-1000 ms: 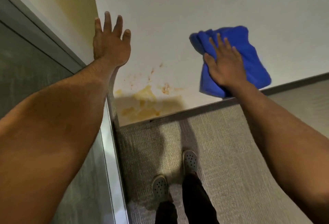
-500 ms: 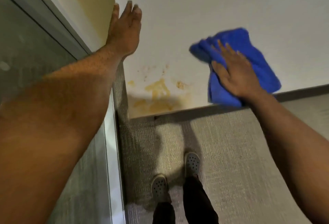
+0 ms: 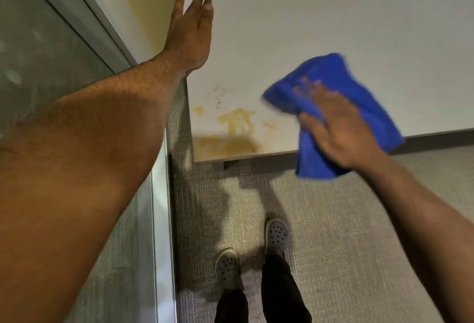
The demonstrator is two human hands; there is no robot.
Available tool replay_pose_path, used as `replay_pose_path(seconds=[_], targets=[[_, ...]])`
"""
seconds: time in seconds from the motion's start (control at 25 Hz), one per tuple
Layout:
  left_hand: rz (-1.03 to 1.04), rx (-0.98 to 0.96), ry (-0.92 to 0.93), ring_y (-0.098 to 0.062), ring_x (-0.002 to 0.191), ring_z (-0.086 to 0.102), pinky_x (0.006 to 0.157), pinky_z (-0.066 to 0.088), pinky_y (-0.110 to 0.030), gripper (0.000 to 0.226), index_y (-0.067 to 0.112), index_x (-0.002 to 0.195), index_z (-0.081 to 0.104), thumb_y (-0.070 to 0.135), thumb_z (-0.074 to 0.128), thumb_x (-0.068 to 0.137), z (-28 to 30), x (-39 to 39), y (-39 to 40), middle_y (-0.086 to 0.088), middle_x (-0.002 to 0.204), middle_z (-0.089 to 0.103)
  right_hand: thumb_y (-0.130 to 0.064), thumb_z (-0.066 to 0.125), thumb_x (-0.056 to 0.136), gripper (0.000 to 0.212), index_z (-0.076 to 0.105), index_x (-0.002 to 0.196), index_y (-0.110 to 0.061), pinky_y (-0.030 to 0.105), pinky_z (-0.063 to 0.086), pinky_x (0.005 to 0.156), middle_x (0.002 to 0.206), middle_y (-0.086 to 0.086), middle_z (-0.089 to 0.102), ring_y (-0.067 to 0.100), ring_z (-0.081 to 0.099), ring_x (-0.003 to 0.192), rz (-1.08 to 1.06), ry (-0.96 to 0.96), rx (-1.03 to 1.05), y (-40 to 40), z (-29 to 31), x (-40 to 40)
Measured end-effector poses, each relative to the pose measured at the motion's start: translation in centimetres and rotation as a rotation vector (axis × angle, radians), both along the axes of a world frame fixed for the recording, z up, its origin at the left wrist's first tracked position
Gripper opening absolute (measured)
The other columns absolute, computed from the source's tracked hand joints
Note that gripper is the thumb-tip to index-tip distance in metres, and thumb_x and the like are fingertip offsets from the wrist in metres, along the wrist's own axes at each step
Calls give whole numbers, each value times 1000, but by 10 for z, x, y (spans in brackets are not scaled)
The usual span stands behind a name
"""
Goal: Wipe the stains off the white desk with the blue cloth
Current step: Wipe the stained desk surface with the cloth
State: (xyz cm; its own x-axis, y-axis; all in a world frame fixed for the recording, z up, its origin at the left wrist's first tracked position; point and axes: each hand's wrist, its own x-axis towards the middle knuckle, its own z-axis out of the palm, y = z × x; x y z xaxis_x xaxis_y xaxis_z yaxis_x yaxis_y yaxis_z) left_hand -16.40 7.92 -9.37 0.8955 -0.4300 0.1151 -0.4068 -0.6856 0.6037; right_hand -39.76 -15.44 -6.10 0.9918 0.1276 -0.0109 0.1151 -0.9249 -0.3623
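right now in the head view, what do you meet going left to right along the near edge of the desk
left hand braced at the white desk's left edge → yellow-brown stains at the near left corner → blue cloth under the right hand, hanging over the front edge

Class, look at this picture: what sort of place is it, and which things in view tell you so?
Probably an office or workroom: a plain white desk with yellow-brown stains, grey short-pile carpet, and a frosted glass partition in a metal frame beside it.
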Motion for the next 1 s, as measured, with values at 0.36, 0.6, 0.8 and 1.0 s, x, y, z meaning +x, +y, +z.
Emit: replay_pose_path(seconds=[0.36, 0.6, 0.8, 1.0], targets=[[-27, 206, 52, -31, 148, -7, 118, -7, -33, 51, 15, 150, 17, 29, 20, 102, 3, 15, 3, -2, 162, 7, -40, 29, 102, 54, 23, 151, -21, 43, 13, 119, 161, 2, 19, 23, 16, 148, 103, -10, -68, 93, -3, 53], [-107, 305, 65, -30, 148, -10, 120, -4, -38, 52, 18, 151, 9, 33, 17, 102, 8, 20, 11, -3, 162, -2, -45, 24, 98, 55, 21, 151, -31, 44, 18, 119, 160, -8, 21, 14, 16, 148, 33, 26, -22, 51, 2, 27], [-186, 429, 85, -32, 146, -15, 120, -7, -42, 55, 16, 151, 4, 35, 19, 102, 19, 31, 7, -6, 162, -8, -41, 26, 102, 55, 16, 153, -24, 45, 15, 119, 161, 0, 19, 21, 16, 148, 5, 3, -48, 88, -2, 89], [-217, 515, 94, -28, 146, -19, 115, -15, -39, 55, 12, 151, 1, 31, 19, 103, 27, 35, 7, -7, 161, -11, -39, 41, 99, 50, 33, 147, -28, 35, 15, 117, 157, -7, 29, 14, 24, 145, 356, 13, 35, 130, 2, 18]])
